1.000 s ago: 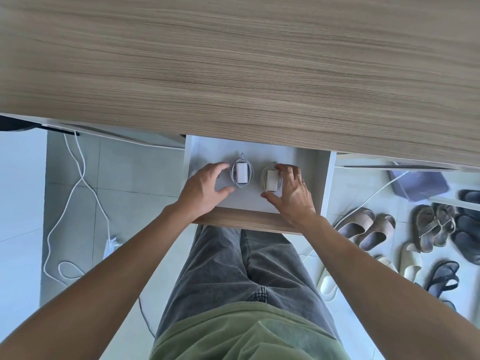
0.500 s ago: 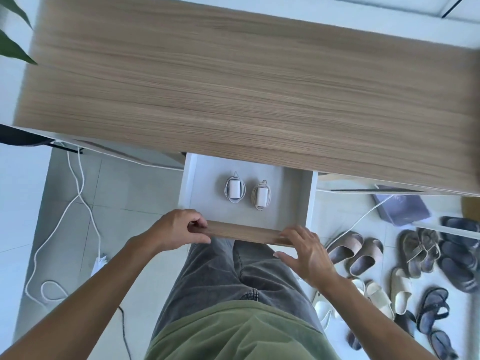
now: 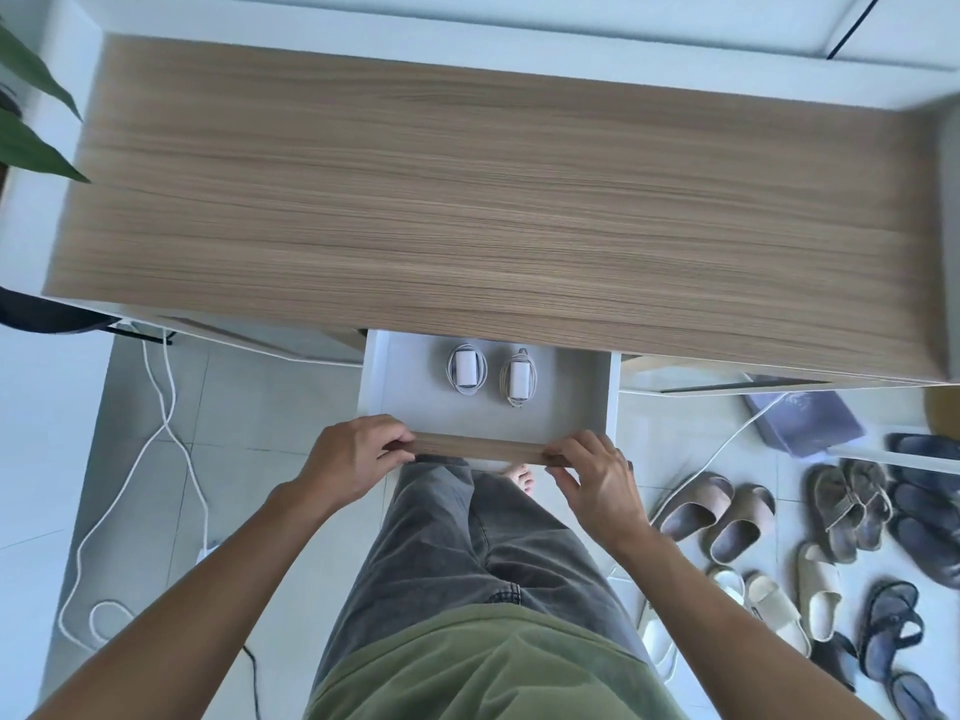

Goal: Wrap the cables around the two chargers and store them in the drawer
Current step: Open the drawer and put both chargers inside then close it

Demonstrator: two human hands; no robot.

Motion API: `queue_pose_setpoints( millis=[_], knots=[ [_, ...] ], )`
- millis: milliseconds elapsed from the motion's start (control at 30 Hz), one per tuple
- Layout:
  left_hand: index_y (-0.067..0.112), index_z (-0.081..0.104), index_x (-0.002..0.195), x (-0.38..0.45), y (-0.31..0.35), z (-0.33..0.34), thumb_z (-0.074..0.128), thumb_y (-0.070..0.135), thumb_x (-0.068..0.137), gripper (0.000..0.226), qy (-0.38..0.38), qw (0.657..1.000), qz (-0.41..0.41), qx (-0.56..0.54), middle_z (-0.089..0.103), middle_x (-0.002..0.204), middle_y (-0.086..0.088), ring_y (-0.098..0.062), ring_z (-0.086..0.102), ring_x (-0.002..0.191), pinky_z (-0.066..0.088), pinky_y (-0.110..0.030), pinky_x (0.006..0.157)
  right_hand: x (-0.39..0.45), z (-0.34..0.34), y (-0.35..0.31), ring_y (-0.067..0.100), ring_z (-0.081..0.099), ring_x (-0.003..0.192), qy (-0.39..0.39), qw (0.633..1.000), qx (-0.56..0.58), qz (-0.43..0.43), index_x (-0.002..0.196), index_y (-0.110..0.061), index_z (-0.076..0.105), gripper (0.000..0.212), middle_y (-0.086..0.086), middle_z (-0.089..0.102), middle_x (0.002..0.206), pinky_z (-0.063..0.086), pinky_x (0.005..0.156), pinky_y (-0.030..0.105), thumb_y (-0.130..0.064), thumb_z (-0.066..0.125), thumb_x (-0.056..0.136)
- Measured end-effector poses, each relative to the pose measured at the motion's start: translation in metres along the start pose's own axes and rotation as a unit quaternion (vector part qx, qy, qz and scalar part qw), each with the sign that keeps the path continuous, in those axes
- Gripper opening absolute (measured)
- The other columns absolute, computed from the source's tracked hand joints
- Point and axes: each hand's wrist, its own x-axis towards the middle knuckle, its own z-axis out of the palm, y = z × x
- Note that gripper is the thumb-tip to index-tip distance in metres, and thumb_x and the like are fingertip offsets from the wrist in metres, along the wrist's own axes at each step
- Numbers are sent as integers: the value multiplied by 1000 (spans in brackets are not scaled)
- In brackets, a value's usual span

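Gripping the wood-grain front edge of the open white drawer (image 3: 566, 392), the left hand (image 3: 348, 467) and right hand (image 3: 597, 483) curl over its 2 ends; beyond their fingertips, 2 white cable-wrapped chargers (image 3: 467, 375) lie side by side inside.
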Motion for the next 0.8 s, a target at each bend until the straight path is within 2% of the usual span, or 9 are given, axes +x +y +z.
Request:
queue_pose_setpoints(
  millis=[167, 267, 367, 433, 500, 567, 667, 800],
  knots=[
    [14, 75, 100, 22, 5, -11, 85, 24, 81, 24, 56, 998, 18, 28, 69, 107, 1, -25, 65, 101, 59, -42, 76, 26, -9, -3, 29, 64, 88, 52, 997, -48, 20, 93, -19, 74, 22, 2, 66, 92, 48, 79, 43, -17, 86, 75],
    [12, 70, 110, 38, 16, -25, 96, 22, 63, 54, 98, 985, 52, 134, 62, 128, -12, -32, 57, 113, 55, -47, 90, 40, -20, -4, 31, 59, 91, 99, 990, -104, -3, 93, -16, 67, 34, 8, 62, 100, 45, 82, 43, -11, 88, 66],
    [10, 57, 139, 54, 25, -39, 97, 27, 59, 91, 103, 972, 87, 192, 41, 156, -23, -41, 43, 141, 39, -55, 115, 56, -33, -4, 33, 54, 106, 108, 980, -156, -54, 113, -21, 58, 59, 13, 58, 126, 43, 93, 47, -9, 86, 62],
    [11, 38, 154, 64, 25, -47, 97, 30, 60, 113, 100, 970, 82, 207, 24, 166, -24, -40, 27, 153, 24, -58, 124, 67, -43, -2, 36, 48, 128, 84, 979, -168, -76, 132, -23, 52, 79, 15, 48, 147, 38, 106, 53, -15, 87, 62],
    [13, 23, 160, 75, 24, -53, 96, 35, 62, 125, 92, 970, 69, 214, 12, 170, -23, -38, 16, 157, 18, -59, 126, 77, -51, -1, 38, 26, 152, 35, 980, -185, -68, 153, -24, 36, 104, 14, 26, 166, 25, 120, 58, -26, 90, 64],
    [14, 15, 162, 85, 23, -58, 95, 39, 63, 129, 83, 971, 62, 214, 5, 171, -21, -37, 11, 158, 13, -60, 126, 88, -58, 0, 37, 6, 158, 3, 979, -198, -47, 161, -28, 18, 120, 12, 7, 171, 14, 124, 62, -36, 91, 66],
    [17, 7, 163, 101, 21, -67, 93, 45, 65, 134, 70, 972, 46, 218, -1, 171, -20, -36, 4, 159, 5, -58, 126, 107, -65, 4, 35, -2, 158, -12, 977, -211, -23, 162, -28, 10, 116, 12, -1, 172, 11, 124, 63, -44, 85, 74],
    [25, 0, 163, 115, 18, -72, 85, 51, 73, 127, 45, 979, 17, 200, -8, 172, -14, -32, -2, 159, 3, -58, 126, 116, -66, 9, 32, 3, 159, 7, 982, -188, 4, 160, -29, 21, 92, 7, 6, 172, 11, 125, 61, -37, 75, 86]
  ],
)
